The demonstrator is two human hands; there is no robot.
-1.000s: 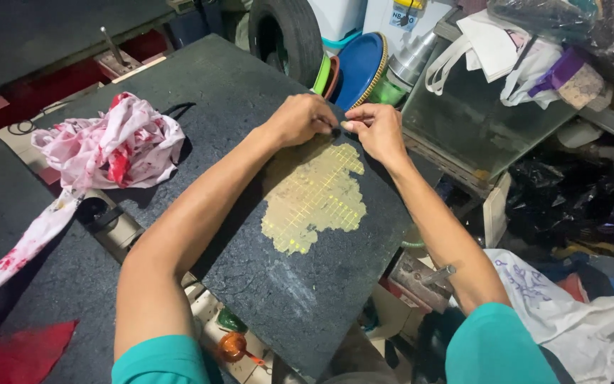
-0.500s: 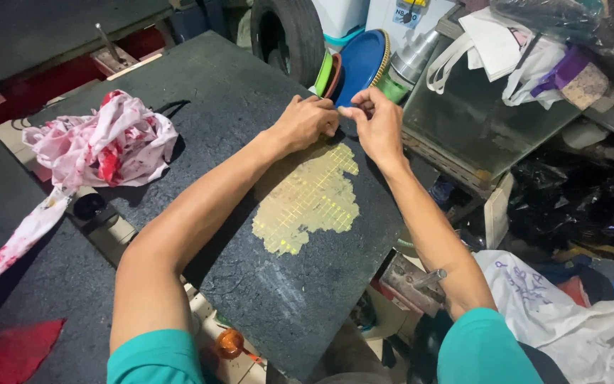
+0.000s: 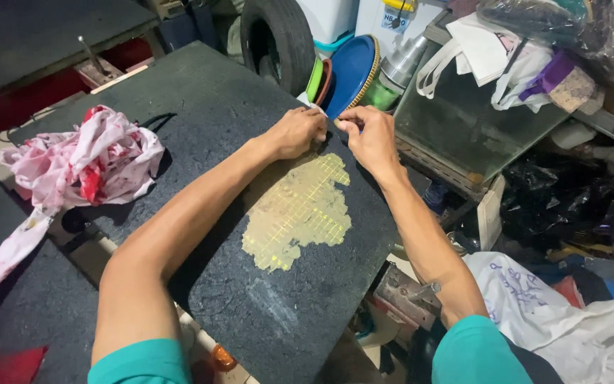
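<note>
Two bare arms reach far across a dark speckled board point(image 3: 200, 135), a large slab lying skewed, its long axis running from the far left toward the near right, its near corner cut off by the bottom edge of the view. Its right edge drops off beside a glass-topped cabinet point(image 3: 463, 128), with cluttered bags filling the gap below; the left half of the board is open surface up to a crumpled pink-and-white cloth point(image 3: 83, 160) that trails off the near left edge. A black tyre point(image 3: 282, 43) stands just past the far edge, and leaning against it are a blue round lid point(image 3: 353, 71) and green and orange discs, close behind the hands — little room there.

Near the middle of the board's right half lies a yellow gridded patch point(image 3: 300, 213), irregular in outline, its long axis running near to far and its narrow far end pointing at the hands.

At the board's far right edge the left hand point(image 3: 298, 131) is curled shut, knuckles up, pressing down on the surface; what lies under it is hidden. Just beside it the right hand point(image 3: 371, 139) has thumb and forefinger pinched together on something small and pale at the board's edge — too small to make out. A scrap of white shows just beyond the left hand's knuckles. Both teal sleeves are cut off at the bottom.
</note>
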